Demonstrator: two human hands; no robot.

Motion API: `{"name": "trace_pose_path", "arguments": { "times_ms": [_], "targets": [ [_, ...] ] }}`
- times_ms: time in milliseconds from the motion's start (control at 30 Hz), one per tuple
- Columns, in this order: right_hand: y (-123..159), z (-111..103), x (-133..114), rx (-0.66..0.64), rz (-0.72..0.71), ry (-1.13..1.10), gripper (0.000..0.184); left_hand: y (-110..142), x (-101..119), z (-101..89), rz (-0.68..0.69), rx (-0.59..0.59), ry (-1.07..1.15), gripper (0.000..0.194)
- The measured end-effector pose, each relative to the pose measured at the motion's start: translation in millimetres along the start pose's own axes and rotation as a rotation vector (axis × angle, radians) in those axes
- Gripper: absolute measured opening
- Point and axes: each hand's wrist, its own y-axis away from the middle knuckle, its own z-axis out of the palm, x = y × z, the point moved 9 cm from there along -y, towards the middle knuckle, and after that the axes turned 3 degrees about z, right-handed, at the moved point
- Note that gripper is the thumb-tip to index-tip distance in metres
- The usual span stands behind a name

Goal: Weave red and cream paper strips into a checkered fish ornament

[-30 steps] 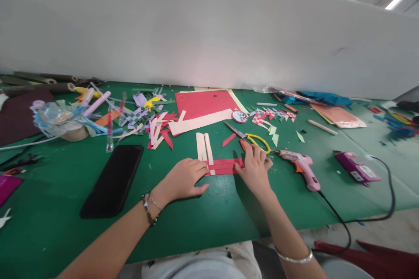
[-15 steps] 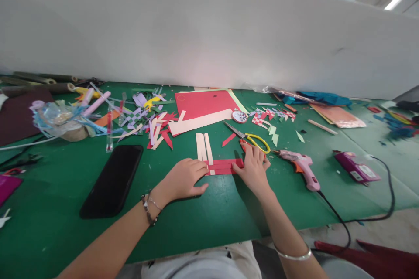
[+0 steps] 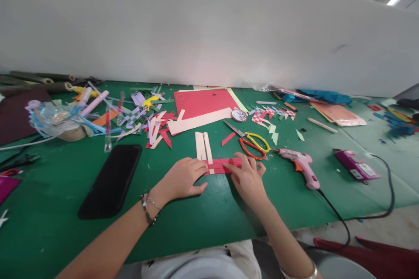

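Note:
Red paper strips lie side by side on the green table, with cream paper strips crossing them at the left and reaching away from me. A cream square shows where one strip passes over the red. My left hand rests with its fingers flat on the left end of this weave, thumb stretched out on the table. Over the right part is my right hand, fingers apart, thumb touching the red strips. Just beyond it lie scissors with one yellow and one red handle, blades apart.
A black phone lies left of my arm. To the right are a pink glue gun and a purple box with a cord. Behind are a red sheet, paper scraps and a small round dish. A grey partition closes the back.
My right hand has come off the scissors' red handle and moved a little left and nearer me, its thumb sliding further along the red strips. My left hand stays in place.

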Motion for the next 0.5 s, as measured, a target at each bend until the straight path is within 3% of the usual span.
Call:
{"name": "trace_pose_path", "arguments": {
  "times_ms": [267, 500],
  "targets": [
    [5.2, -12.7, 4.2, 0.095, -0.016, 0.079, 0.03, 0.8, -0.8, 0.3, -0.006, 0.001, 0.016, 0.023],
    [5.9, 1.0, -15.6, 0.014, -0.1, 0.043, 0.035, 0.1, -1.1, 1.6, -0.019, -0.028, 0.019, 0.023]
  ]
}}
